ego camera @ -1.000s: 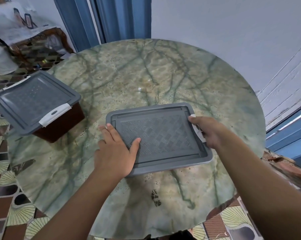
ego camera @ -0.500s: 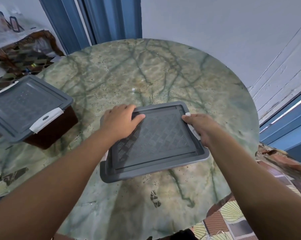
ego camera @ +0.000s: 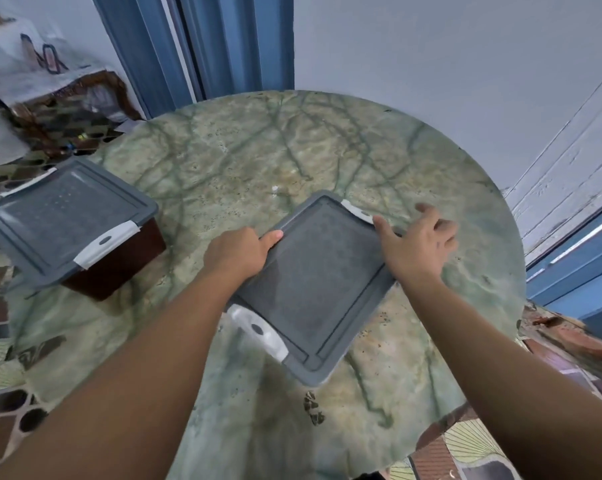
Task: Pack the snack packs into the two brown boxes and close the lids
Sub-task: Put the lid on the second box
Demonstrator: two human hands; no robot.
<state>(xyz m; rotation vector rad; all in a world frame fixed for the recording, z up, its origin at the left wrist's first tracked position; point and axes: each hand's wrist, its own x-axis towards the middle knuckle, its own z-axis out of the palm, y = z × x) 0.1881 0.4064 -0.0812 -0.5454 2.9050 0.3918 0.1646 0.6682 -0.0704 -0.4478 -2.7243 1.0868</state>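
Two brown boxes with grey lids are located on the round green marbled counter. The near box is positioned at the centre of the counter, turned at an angle, with its grey lid seated on top and only the lid visible from above. A white latch is seen at the lid's near left end and a second white latch at its far right end. The left hand is placed at the lid's far left edge, with the thumb laid on the lid surface and the fingers curled over the edge, so the lid is grasped. The right hand is held at the lid's right edge, fingers spread and relaxed, grasping nothing; its thumb lies beside the far latch. The far box stands at the left rim of the counter, well apart, with its lid seated. No snack packs are visible.
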